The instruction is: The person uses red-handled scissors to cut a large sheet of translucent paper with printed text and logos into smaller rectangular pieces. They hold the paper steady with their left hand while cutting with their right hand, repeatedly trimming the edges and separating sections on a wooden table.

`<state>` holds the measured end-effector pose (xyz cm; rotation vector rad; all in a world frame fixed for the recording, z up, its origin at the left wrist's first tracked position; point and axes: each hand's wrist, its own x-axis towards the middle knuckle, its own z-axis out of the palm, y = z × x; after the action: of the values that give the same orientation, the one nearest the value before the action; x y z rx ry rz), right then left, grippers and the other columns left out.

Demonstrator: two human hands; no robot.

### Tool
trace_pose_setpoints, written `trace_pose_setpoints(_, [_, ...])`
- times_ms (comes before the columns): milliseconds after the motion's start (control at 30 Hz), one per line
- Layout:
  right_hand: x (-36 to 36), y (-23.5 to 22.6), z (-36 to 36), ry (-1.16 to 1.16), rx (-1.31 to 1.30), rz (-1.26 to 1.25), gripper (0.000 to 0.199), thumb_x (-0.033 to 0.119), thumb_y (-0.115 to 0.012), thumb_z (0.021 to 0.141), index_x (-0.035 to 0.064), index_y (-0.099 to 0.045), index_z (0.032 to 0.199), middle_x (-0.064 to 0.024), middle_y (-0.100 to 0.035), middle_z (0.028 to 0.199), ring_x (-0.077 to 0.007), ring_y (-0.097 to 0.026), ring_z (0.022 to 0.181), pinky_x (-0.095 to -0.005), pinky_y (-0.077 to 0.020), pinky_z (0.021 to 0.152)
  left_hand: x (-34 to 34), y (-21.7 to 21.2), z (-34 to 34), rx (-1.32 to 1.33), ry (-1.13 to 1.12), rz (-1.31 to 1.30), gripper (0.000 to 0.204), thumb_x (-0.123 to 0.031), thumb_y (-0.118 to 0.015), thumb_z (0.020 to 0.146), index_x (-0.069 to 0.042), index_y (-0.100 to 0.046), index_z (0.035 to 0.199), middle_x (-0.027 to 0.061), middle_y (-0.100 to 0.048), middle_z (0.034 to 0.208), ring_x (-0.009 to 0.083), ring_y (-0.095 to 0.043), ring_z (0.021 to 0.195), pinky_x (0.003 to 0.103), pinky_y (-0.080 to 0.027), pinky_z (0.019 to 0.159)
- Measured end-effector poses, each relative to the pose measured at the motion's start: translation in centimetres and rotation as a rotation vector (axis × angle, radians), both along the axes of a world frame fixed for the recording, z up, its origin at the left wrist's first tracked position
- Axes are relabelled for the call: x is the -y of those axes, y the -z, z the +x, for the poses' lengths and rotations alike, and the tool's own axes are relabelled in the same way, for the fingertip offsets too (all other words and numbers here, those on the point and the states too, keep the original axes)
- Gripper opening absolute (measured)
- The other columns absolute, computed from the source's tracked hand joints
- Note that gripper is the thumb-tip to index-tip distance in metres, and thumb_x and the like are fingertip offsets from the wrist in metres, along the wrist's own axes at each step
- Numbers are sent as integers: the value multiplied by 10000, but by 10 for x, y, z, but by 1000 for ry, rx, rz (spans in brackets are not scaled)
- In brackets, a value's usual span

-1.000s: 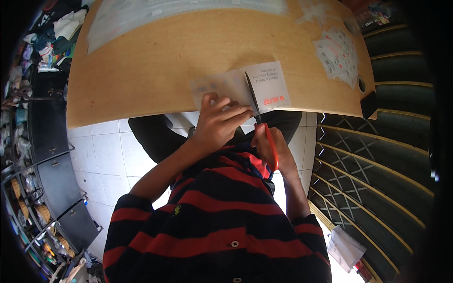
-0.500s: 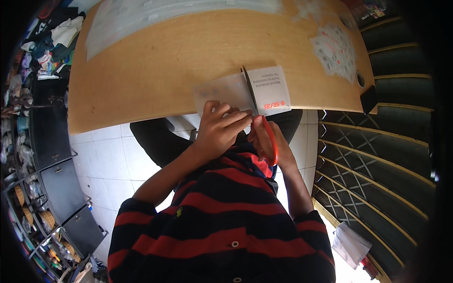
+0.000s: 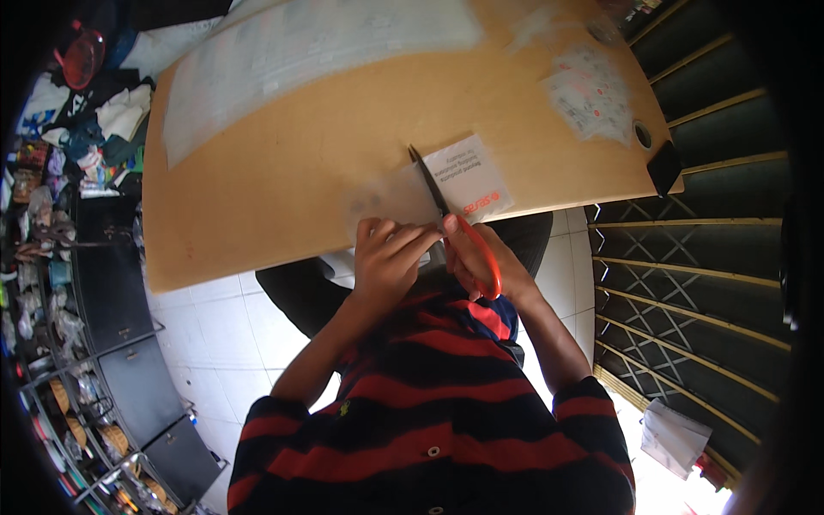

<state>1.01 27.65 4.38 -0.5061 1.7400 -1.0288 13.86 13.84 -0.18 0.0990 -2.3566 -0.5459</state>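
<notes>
My right hand (image 3: 489, 262) is closed round the red-orange handle of a pair of scissors (image 3: 429, 183). The dark blade points away from me and to the left, over a printed translucent sheet. Right of the blade lies the sheet's pale part (image 3: 470, 176) with dark and red print. To the left, a cloudier part (image 3: 390, 197) rests on the table's near edge. My left hand (image 3: 388, 257) pinches the sheet at that edge, fingertips close to the scissors. The lower blade and the thumb's grip are hidden.
The wooden table (image 3: 300, 180) carries a long translucent sheet (image 3: 318, 43) along its far side. A pile of small printed clear pieces (image 3: 592, 94) lies at far right, near a round hole (image 3: 642, 134). Crowded shelves (image 3: 64, 300) stand left, a folding metal gate (image 3: 678, 292) right.
The whole view has turned and shifted slightly. The scissors now slant more to the left, and the printed part lies tilted beside them. Both hands keep their grips.
</notes>
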Motion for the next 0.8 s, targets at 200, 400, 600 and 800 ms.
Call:
trace_pose_setpoints(200, [-1,-1,-2,-45,24,55,818,649,-398,1012,-67,-581,662,-82,-503,463,-192,-558,364,-303,-465,388,11,1,4,-10,-83,23,248,18,-713,776,-87,-729,1000,-3,-737,1000,195,-611,807,371,-423,804])
trace_pose_setpoints(400, [-31,0,11,-35,-26,-187,721,580,-454,1025,-56,-608,722,-63,-500,445,-159,-537,361,-297,-449,402,29,-1,-23,-98,-296,267,159,-16,-690,872,-70,-703,1021,74,-740,1052,262,-670,959,387,-454,862])
trace_pose_setpoints(600, [-77,12,9,37,-88,-336,812,651,-369,1019,-79,-625,771,-40,-487,426,-138,-525,363,-278,-449,440,10,-16,-74,136,21,1,302,-120,-705,878,-90,-635,1170,126,-599,1359,315,-556,1188,441,-417,932])
trace_pose_setpoints(800, [-114,17,-1,194,-120,-293,845,696,-351,1000,-60,-618,734,-35,-485,439,-135,-517,382,-292,-478,501,1,-8,-61,276,282,-113,461,-75,-753,817,-50,-637,1262,146,-583,1391,355,-554,1208,484,-458,982])
